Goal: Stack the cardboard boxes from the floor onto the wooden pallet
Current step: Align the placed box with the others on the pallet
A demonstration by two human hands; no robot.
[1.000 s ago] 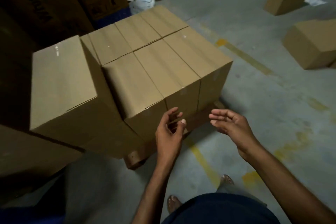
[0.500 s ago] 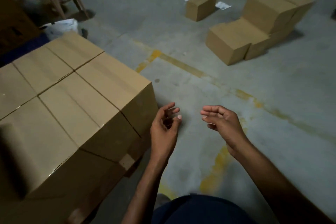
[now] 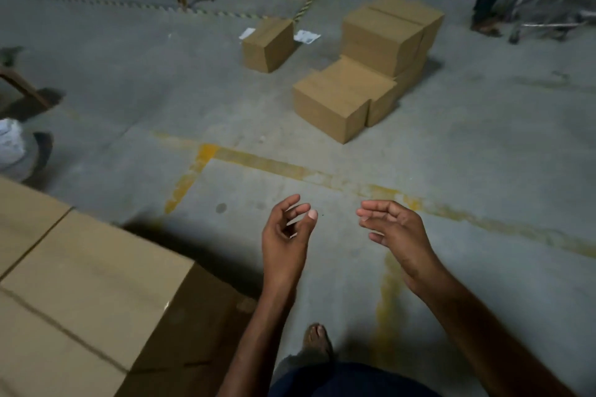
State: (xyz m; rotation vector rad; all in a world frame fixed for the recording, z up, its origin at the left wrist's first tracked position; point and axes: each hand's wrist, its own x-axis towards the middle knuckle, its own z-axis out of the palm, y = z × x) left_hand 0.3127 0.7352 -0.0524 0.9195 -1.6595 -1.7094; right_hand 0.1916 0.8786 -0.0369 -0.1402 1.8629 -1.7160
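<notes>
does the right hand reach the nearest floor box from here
Probably not: the right hand is empty, but the nearest floor box sits well beyond the yellow line. Only bare floor lies between.

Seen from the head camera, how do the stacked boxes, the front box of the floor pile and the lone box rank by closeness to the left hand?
1. The stacked boxes: right beside the left hand, on its left.
2. The front box of the floor pile: ahead, slightly right.
3. The lone box: farther back across the floor.
</notes>
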